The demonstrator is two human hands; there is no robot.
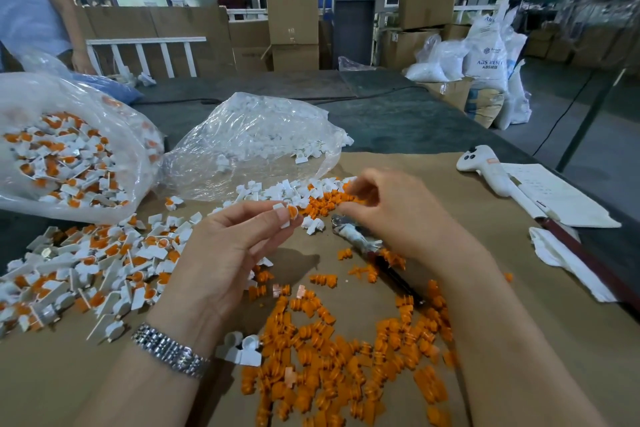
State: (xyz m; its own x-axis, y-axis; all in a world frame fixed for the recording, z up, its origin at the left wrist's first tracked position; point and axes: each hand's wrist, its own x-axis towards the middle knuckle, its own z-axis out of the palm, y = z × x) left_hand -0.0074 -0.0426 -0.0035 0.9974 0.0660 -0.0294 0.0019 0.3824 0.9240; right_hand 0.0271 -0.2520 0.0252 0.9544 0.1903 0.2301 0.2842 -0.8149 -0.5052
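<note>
Factory floor: stacked cardboard boxes (293,31), resin sacks (488,59), bagged plastic parts (65,163).

- Bare brown paper (311,250) lies open between the left hand (235,246) and the right hand (398,215).
- Orange plugs (332,357) crowd the near middle.
- A heap of white-and-orange pieces (86,270) blocks the left.
- A plastic bag (256,142) and a second bag (69,149) wall off the far left.
- A tool (360,239) lies just beside the right hand.

The right hand (391,208) is blurred at the fingertips; whether it holds anything over the orange plugs (325,203) can't be told. The left hand (235,243) half covers its white cap (279,207). The big bag (69,163) at the tabletop's left edge is cut off; the paper (561,198) carries writing too small to read.
</note>
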